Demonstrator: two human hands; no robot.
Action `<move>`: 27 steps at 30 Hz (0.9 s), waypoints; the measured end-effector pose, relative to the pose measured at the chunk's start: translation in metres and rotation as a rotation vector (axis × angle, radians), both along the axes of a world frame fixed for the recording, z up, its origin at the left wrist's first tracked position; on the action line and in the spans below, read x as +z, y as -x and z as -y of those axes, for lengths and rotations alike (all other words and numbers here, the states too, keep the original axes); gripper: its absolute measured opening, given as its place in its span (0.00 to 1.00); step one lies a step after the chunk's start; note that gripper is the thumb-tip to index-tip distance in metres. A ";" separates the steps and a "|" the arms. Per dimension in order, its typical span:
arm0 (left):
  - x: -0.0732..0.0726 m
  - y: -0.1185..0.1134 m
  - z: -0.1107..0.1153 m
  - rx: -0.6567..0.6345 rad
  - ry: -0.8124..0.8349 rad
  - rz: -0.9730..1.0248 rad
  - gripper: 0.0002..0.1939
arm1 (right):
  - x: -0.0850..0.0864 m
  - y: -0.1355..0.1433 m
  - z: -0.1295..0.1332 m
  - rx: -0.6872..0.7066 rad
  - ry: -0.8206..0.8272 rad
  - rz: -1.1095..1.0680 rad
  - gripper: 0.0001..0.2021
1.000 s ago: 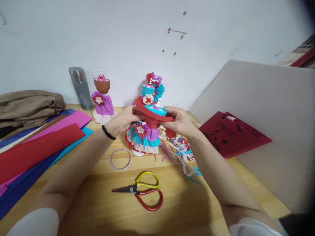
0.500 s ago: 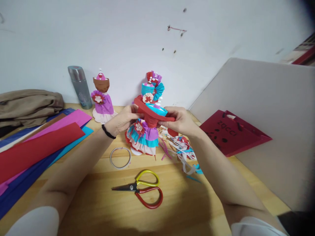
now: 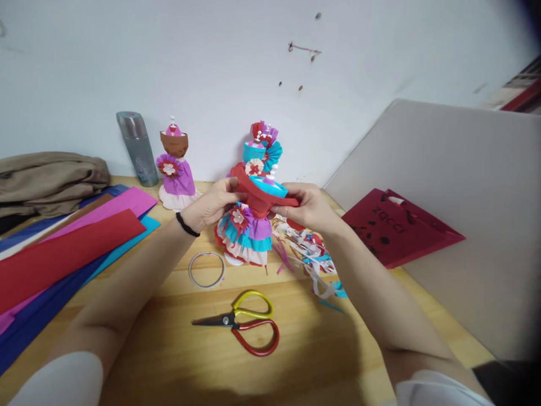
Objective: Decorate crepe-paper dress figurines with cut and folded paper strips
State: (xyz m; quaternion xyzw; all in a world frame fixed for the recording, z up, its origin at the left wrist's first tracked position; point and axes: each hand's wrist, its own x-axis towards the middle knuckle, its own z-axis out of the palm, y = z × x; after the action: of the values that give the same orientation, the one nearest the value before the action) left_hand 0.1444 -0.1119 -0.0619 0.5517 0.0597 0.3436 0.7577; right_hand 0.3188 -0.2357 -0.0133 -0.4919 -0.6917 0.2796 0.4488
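A small paper dress figure [image 3: 249,239] stands upright on the table, with ruffles in blue, pink, purple and red and a blue top edge. A red paper strip [image 3: 260,200] lies across the front of its upper part. My left hand [image 3: 217,203], a black band at its wrist, pinches the strip's left side. At the strip's right end my right hand [image 3: 306,206] grips it between thumb and fingers. Scissors [image 3: 226,320] with one yellow and one red handle lie in front, beside a roll of thin tape [image 3: 207,269].
Coloured paper sheets [image 3: 84,242] lie at the left, near a brown cloth [image 3: 54,180]. Behind stand a bottle [image 3: 138,149], a purple figure [image 3: 177,175] and a blue-topped figure [image 3: 253,152]. Paper scraps [image 3: 315,248] and a red bag [image 3: 401,225] are at the right.
The red strip's right part now sits closer around the figure's upper part, its left end a little lower. Both hands keep their grip, almost in the same place.
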 end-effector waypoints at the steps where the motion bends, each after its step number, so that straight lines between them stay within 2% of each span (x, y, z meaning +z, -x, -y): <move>1: 0.000 0.000 0.000 -0.012 -0.004 0.009 0.17 | 0.000 0.000 0.000 -0.010 -0.008 0.014 0.08; 7: 0.001 -0.002 -0.001 -0.062 0.008 -0.005 0.20 | -0.004 -0.002 -0.004 -0.029 -0.021 0.021 0.09; 17: 0.003 -0.001 -0.005 -0.113 0.024 -0.032 0.20 | -0.007 0.000 -0.012 -0.073 -0.026 -0.003 0.15; 21: 0.005 0.001 -0.006 -0.126 -0.028 -0.064 0.21 | -0.008 -0.001 -0.015 -0.055 -0.044 -0.014 0.24; 24: 0.006 0.000 -0.006 -0.161 -0.071 -0.034 0.27 | -0.009 -0.004 -0.017 -0.042 -0.063 0.005 0.33; 27: 0.004 -0.002 -0.007 -0.194 -0.093 -0.004 0.33 | -0.008 -0.007 -0.018 -0.014 -0.058 0.033 0.38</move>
State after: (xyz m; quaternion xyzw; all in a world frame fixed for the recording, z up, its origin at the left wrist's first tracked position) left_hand 0.1459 -0.1047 -0.0580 0.5903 -0.0085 0.2696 0.7608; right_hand 0.3257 -0.2174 -0.0213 -0.4882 -0.7033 0.2480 0.4533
